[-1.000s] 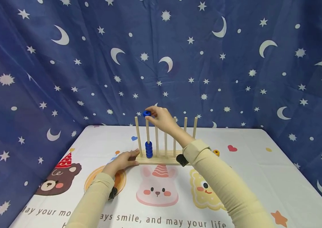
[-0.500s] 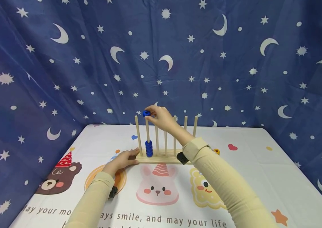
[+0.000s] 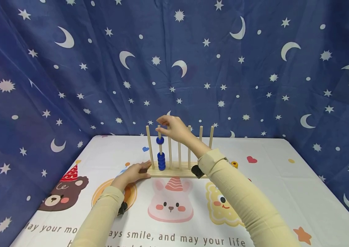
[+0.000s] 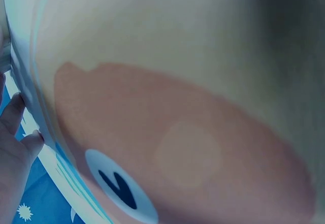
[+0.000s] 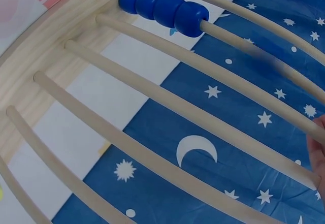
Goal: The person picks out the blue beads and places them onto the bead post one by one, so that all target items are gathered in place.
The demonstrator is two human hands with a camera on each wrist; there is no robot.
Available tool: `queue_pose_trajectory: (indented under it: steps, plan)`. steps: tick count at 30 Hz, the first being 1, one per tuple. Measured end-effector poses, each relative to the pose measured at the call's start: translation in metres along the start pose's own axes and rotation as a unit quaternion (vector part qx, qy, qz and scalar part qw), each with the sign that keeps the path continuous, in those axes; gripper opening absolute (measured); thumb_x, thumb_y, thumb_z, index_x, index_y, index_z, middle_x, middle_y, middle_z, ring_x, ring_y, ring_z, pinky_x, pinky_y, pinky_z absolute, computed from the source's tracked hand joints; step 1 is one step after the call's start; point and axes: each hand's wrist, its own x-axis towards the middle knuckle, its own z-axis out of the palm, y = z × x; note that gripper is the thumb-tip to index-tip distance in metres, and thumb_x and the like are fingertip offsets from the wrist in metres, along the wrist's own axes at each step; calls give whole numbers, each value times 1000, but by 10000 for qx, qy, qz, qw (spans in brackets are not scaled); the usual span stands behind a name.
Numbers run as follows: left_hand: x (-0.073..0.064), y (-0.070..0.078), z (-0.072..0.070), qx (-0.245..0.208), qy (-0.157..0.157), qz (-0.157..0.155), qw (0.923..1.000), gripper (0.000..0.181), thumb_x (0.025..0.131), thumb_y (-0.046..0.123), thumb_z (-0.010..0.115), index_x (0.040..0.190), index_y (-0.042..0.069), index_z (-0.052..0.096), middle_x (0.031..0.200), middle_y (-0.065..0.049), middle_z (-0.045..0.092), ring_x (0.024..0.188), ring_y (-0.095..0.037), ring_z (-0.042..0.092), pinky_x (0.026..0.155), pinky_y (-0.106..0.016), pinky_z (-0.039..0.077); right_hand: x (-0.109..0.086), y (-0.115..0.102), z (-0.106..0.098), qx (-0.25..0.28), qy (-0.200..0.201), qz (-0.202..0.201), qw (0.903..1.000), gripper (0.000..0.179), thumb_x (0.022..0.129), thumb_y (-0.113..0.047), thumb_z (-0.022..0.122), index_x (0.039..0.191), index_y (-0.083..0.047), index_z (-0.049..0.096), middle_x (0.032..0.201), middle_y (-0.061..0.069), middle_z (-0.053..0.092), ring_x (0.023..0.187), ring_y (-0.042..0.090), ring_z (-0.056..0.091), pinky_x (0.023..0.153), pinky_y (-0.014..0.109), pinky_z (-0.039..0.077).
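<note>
A wooden bead rack (image 3: 174, 173) with several upright pegs stands mid-table in the head view. My left hand (image 3: 132, 174) holds the left end of its base, thumb at the front edge and fingers farther back. Several blue beads (image 3: 161, 161) are stacked low on the second peg from the left. Higher on that peg, a single blue bead (image 3: 160, 140) hangs apart from the stack; it is a blue blur (image 5: 268, 61) in the right wrist view. My right hand (image 3: 176, 129) is at the top of this peg, thumb and fingers apart, holding nothing.
A yellow-orange bead (image 3: 234, 164) lies right of the rack, partly behind my right forearm. The white tablecloth (image 3: 267, 164) has printed animals and lettering. A blue curtain (image 3: 254, 85) with moons and stars rises behind the table.
The single blue bead has left my right fingers and moved down the second peg. My right thumb and fingers have parted around the peg top. The left hand has stayed at the base.
</note>
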Motion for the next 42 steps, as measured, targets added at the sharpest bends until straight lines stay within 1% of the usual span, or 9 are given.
queue_pose_trajectory:
  steps: [8, 15, 19, 25, 28, 35, 37, 42]
  plan:
    - [0, -2, 2, 34, 40, 52, 10000, 60, 87, 22, 67, 138, -1, 44, 146, -21, 36, 135, -44, 33, 112, -55, 26, -2, 4, -2, 511, 159, -103, 9985, 33, 91, -15, 62, 120, 2, 60, 118, 17, 64, 106, 26, 62, 93, 31, 52]
    - [-1, 0, 2, 8, 52, 102, 9999, 60, 87, 21, 66, 137, -3, 44, 146, -23, 36, 135, -45, 32, 112, -55, 26, -1, 6, -4, 928, 141, 54, 9956, 32, 92, -13, 60, 120, 1, 60, 117, 17, 64, 105, 26, 63, 93, 32, 53]
    - [-1, 1, 3, -48, 32, 95, 9999, 60, 87, 20, 66, 138, -3, 43, 146, -22, 35, 135, -45, 32, 113, -55, 26, -1, 6, -5, 1053, 155, 116, 9943, 31, 93, -13, 59, 121, 1, 60, 118, 17, 64, 106, 26, 63, 92, 31, 53]
    - [2, -2, 2, 69, 11, 110, 9999, 61, 87, 21, 67, 138, -3, 43, 146, -22, 35, 134, -46, 32, 112, -56, 26, -1, 8, -5, 1247, 191, 92, 9920, 32, 92, -11, 60, 121, 3, 59, 118, 18, 64, 107, 27, 62, 93, 33, 53]
    - [3, -3, 3, 53, 15, 46, 10000, 60, 87, 21, 67, 138, -2, 43, 146, -20, 36, 134, -47, 32, 113, -56, 25, -1, 10, -5, 1318, 221, 54, 9910, 32, 92, -10, 60, 121, 3, 59, 118, 19, 63, 107, 27, 62, 93, 32, 52]
    - [2, 0, 1, 92, -46, 84, 9999, 61, 87, 22, 67, 137, -3, 43, 145, -22, 36, 133, -48, 32, 112, -56, 26, -2, 11, -6, 1524, 406, 7, 9875, 32, 92, -8, 60, 122, 3, 59, 118, 19, 63, 108, 28, 61, 95, 32, 52]
    - [2, 1, 1, 46, -62, 11, 10000, 61, 87, 21, 67, 138, -3, 43, 146, -21, 36, 134, -47, 31, 113, -55, 24, -2, 11, -6, 1576, 411, -12, 9866, 32, 92, -8, 59, 122, 3, 58, 119, 19, 63, 107, 28, 61, 95, 33, 52]
    - [2, 2, 1, 64, -47, -4, 10000, 60, 87, 20, 67, 137, -3, 43, 146, -21, 36, 135, -46, 31, 113, -55, 24, -2, 10, -9, 1520, 428, -3, 9875, 32, 91, -7, 60, 121, 4, 59, 119, 19, 63, 107, 28, 62, 95, 32, 52]
